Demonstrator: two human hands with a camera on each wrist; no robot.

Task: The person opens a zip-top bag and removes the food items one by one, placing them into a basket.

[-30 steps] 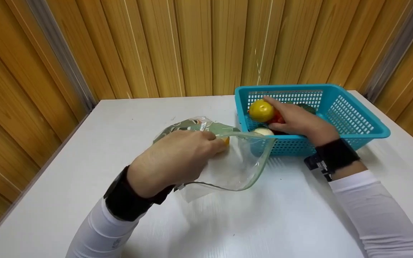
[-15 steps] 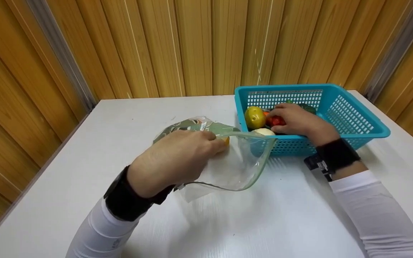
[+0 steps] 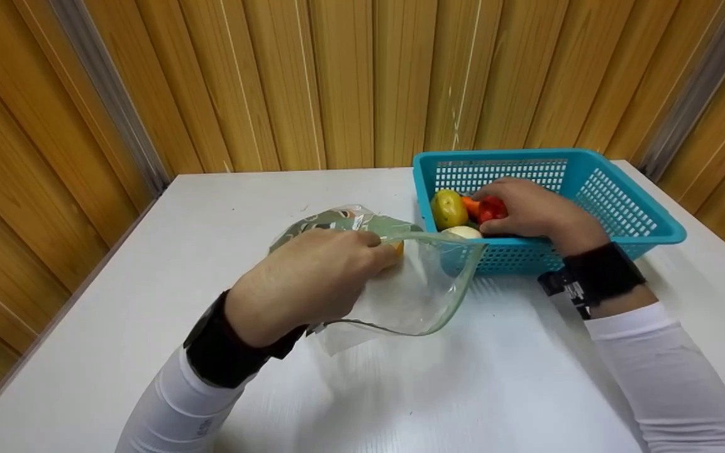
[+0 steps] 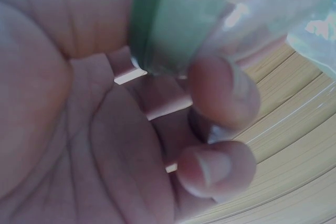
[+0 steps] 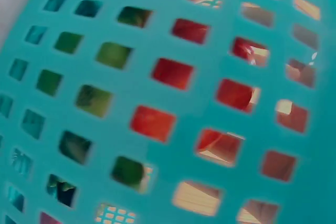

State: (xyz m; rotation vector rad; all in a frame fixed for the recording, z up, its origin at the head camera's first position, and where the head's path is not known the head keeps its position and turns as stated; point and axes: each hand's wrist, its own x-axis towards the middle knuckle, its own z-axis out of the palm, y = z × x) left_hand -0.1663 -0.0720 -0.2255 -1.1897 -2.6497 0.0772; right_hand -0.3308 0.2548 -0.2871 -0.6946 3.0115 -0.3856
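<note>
My left hand [image 3: 312, 277] pinches the green-edged rim of a clear zip bag [image 3: 425, 289], whose mouth gapes toward the right. In the left wrist view the bag's green strip [image 4: 168, 24] runs between thumb and fingers. A small orange-yellow patch [image 3: 398, 248] shows just past my left fingertips. Inside the blue basket [image 3: 658, 236], my right hand [image 3: 535, 207] grips a shiny, round red vegetable [image 3: 492, 209], thumb in front and fingers behind. Through the basket's holes, the right wrist view shows the red vegetable [image 5: 173, 74] beside green ones.
Left of my right hand in the basket lie a yellow-green oval fruit [image 3: 449, 209], an orange piece [image 3: 470, 206] and a whitish round thing [image 3: 463, 232]. The bag's printed green part [image 3: 331, 219] lies on the white table [image 3: 148, 264]. Wood-look panels [image 3: 337, 82] stand behind.
My right hand has let the yellow-green fruit down at the basket's left and moved onto the red vegetable, which has shifted slightly right. My left hand and the bag have stayed put.
</note>
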